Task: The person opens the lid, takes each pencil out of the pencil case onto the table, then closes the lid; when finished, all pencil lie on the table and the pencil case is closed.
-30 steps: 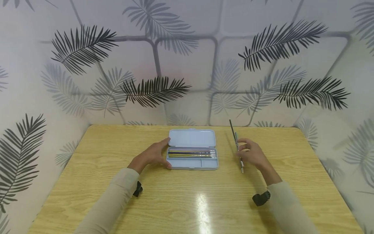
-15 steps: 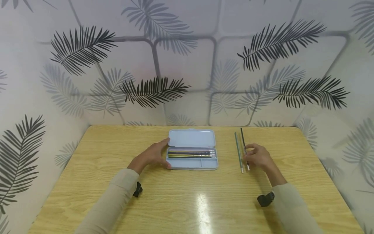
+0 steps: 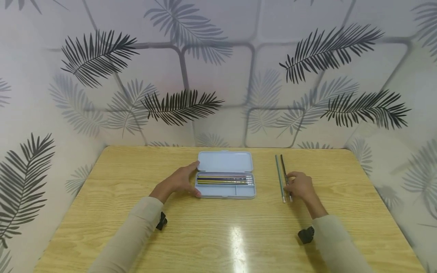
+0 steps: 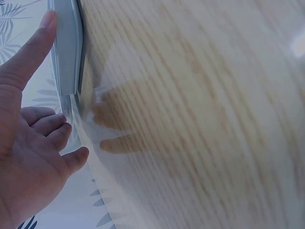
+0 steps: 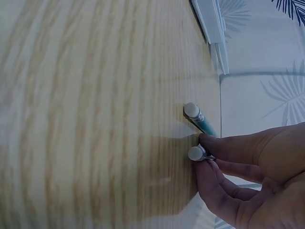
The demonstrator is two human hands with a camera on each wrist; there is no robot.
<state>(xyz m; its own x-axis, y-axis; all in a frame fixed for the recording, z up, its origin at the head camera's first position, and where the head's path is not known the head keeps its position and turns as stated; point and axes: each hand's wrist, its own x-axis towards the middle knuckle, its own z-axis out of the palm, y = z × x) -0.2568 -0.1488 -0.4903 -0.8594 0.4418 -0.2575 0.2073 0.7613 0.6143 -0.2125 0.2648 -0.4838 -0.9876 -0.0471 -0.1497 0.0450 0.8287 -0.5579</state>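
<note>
A pale blue pencil case [image 3: 211, 191] lies with its lid [image 3: 225, 161] raised back. Several pencils [image 3: 223, 179] fill its rear compartment, their erasers to the right. My left hand [image 3: 177, 180] rests at the case's left end with fingers spread. The thumb [image 4: 35, 55] lies straight against the case's front side in the left wrist view, and the other fingers bend loosely. To the right of the case, my right hand [image 3: 301, 185] pinches a dark pencil [image 3: 283, 163] near its eraser end. A teal pencil [image 3: 279, 174] lies beside it on the left, apart from the fingers.
The wooden table [image 3: 191, 235] extends in front of the case and to both sides. Behind it rises a wall [image 3: 218, 76] with a leaf pattern. The case's front compartment shows a small divider [image 3: 236, 190].
A second ago my right hand held both pencils tilted up together. The teal one now lies on the table, and the dark one has come down beside it. My left hand stays put.
</note>
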